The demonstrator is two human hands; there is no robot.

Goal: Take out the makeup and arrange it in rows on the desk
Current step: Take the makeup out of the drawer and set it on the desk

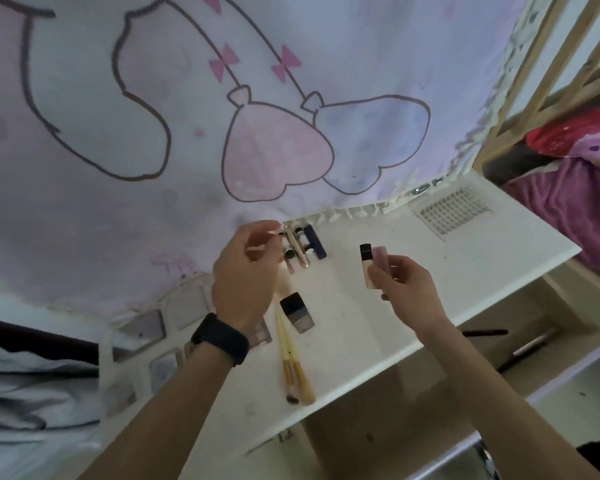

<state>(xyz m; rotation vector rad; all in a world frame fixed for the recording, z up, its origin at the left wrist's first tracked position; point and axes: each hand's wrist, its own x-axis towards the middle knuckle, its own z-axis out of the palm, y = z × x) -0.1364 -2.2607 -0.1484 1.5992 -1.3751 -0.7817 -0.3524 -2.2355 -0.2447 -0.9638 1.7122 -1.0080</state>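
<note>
The left hand (246,282), fingers curled, pinches a thin pink stick (260,247). The right hand (407,289) grips a pink tube (381,259) and a black-capped tube (367,268) above the white bench (430,271). On the bench lie yellow brushes (291,368), a square bottle (297,312), then a row of tubes (303,244) by the cartoon curtain (291,98).

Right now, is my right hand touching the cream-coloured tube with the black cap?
Touching: the head view shows the right hand gripping the cream-coloured tube.
</note>
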